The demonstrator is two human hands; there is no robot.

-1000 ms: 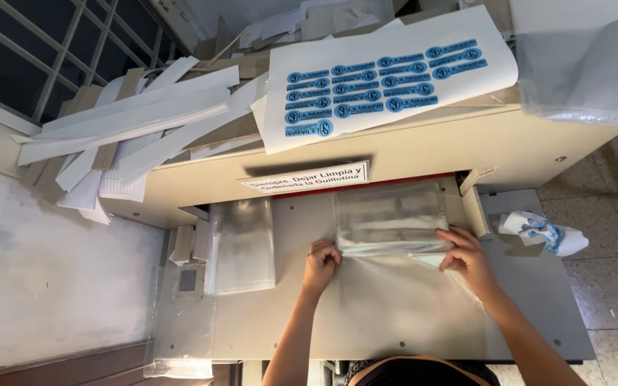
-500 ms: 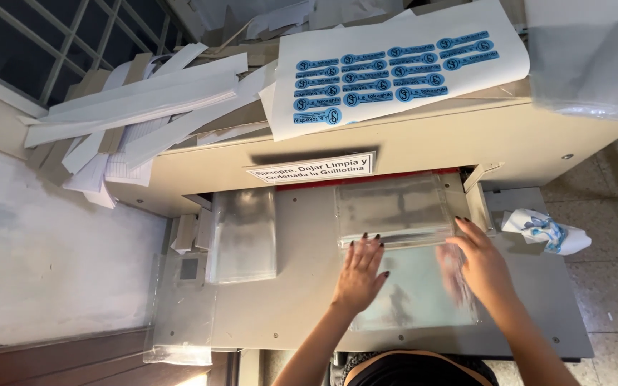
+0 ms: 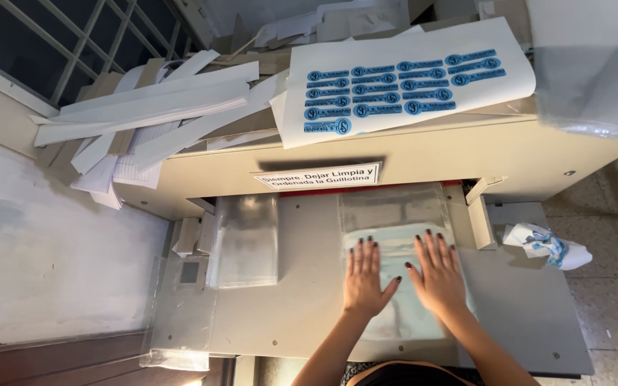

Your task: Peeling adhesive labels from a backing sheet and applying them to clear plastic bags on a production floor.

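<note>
left hand (image 3: 365,282) | right hand (image 3: 439,275) — both flat on clear plastic sheets (image 3: 395,214)

Both hands, left hand (image 3: 366,280) and right hand (image 3: 438,275), lifted half a second earlier, are now pressed flat, fingers spread, on the clear plastic sheets (image 3: 395,236), nearer than before.

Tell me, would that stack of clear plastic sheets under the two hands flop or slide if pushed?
Probably floppy: the clear plastic sheets look thin and glossy. Likely slippery on the smooth cutter table, since the left hand and right hand press flat on them.
</note>
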